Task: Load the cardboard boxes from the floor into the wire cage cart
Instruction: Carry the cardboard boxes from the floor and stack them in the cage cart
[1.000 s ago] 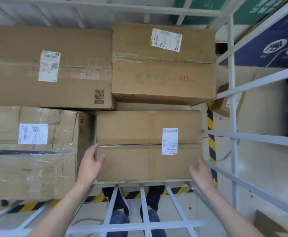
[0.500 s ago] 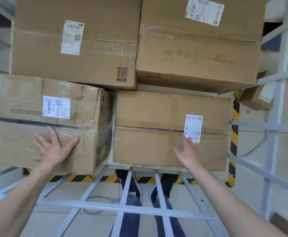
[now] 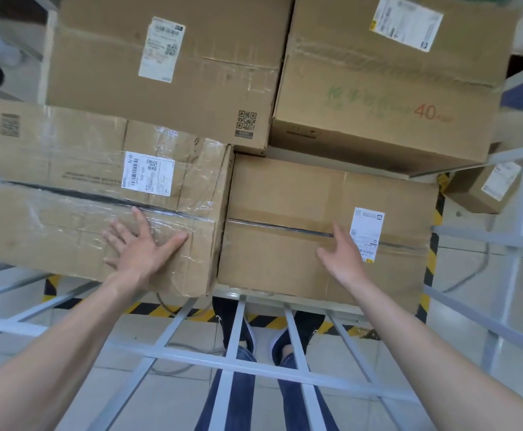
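Pressing plastic-wrapped box (image 3: 92, 194) at 9 o'clock with left hand (image 3: 143, 250), fingers spread; holding right hand (image 3: 344, 256), fingers loosely straight, over taped box (image 3: 285, 253) at 3 o'clock.

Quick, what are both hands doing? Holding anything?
Left hand: open, fingers spread flat on the plastic-wrapped box.
Right hand: open, holding nothing, over the taped box beside it.

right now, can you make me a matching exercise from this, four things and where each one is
1 left hand
2 right hand
3 box marked 40
4 small box

a outside the cart
b far right inside the cart
c flat on the plastic-wrapped box
d over the near right box, by its label

Pairs: 1c, 2d, 3b, 4a
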Demonstrator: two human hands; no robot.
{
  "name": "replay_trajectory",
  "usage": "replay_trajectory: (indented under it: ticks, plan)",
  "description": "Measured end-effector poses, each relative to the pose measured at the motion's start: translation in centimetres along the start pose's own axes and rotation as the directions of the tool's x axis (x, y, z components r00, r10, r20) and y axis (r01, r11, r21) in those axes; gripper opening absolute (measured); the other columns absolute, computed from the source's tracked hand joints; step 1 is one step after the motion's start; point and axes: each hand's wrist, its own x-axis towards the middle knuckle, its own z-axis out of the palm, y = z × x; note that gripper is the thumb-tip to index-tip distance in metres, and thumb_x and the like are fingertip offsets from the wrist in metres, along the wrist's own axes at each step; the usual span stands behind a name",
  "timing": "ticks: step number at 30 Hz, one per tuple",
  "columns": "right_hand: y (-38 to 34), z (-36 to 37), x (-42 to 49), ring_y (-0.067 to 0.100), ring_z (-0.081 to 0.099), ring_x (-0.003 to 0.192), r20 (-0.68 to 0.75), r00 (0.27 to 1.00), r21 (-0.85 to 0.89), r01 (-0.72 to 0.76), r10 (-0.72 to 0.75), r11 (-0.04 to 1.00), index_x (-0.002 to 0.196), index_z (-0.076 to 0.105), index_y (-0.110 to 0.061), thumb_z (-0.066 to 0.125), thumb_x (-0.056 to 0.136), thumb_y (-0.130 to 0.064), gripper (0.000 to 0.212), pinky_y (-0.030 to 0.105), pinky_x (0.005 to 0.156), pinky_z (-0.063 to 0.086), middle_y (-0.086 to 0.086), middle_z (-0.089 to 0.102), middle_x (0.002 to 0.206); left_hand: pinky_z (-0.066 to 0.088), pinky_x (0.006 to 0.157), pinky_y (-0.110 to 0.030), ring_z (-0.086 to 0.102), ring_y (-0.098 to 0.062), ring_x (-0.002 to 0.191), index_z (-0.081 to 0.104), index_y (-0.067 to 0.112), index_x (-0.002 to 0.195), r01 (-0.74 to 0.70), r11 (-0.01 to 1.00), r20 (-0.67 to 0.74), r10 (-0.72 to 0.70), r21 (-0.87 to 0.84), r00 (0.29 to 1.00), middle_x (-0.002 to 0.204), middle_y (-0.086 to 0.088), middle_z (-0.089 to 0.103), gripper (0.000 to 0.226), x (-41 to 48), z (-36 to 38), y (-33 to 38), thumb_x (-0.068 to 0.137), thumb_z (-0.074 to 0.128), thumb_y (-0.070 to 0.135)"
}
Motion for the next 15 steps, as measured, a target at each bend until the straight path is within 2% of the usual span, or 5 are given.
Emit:
replay_trajectory:
  ticks: [6, 9, 12, 15]
  plan:
    - [1.2, -1.8, -3.1, 0.025, 0.001, 0.153, 0.006, 0.999, -0.067, -0.033, 0.034, 0.997, 0.159, 0.009, -0.027, 0.052, 0.094, -0.024, 0.078, 0.042, 0.12, 0.015, 0.001, 0.001, 0.167, 0.008, 0.11, -0.072, -0.019, -0.038, 0.147, -0.022, 0.04, 0.148, -0.028, 0.998, -0.006, 0.028, -0.06, 1.0, 0.161, -0.015, -0.02, 0.126, -3.0, -0.8, 1.9, 0.056, 0.041, 0.098]
    - [0.8, -3.9, -6.2, 0.028, -0.001, 0.152, 0.049, 0.999, -0.147, -0.005, 0.013, 0.989, 0.158, 0.006, -0.029, 0.049, 0.093, -0.026, 0.079, 0.044, 0.119, 0.017, 0.002, -0.002, 0.167, 0.005, 0.114, -0.064, -0.018, -0.032, 0.148, -0.016, 0.044, 0.15, -0.157, 0.985, 0.102, 0.164, -0.07, 0.981, 0.161, -0.004, -0.02, 0.112, -7.9, -1.3, 6.1, 0.07, 0.05, 0.085]
    - [-0.6, -7.1, -10.3, 0.032, -0.003, 0.152, 0.074, 0.996, -0.241, 0.059, -0.043, 0.969, 0.158, 0.004, -0.029, 0.047, 0.094, -0.029, 0.077, 0.045, 0.12, 0.017, 0.003, -0.005, 0.167, 0.0, 0.117, -0.058, -0.021, -0.026, 0.147, -0.011, 0.044, 0.151, -0.319, 0.947, 0.185, 0.322, -0.05, 0.928, 0.161, 0.001, -0.021, 0.103, -14.3, -2.5, 11.0, 0.076, 0.049, 0.079]
    - [-3.1, -11.5, -15.9, 0.032, -0.006, 0.152, 0.067, 0.996, -0.238, 0.07, -0.055, 0.969, 0.158, 0.006, -0.028, 0.045, 0.096, -0.03, 0.074, 0.046, 0.12, 0.017, 0.003, -0.007, 0.166, 0.003, 0.117, -0.062, -0.02, -0.023, 0.148, -0.006, 0.044, 0.152, -0.423, 0.906, 0.226, 0.41, 0.007, 0.884, 0.161, 0.003, -0.017, 0.097, -21.6, -5.4, 15.1, 0.078, 0.047, 0.078]
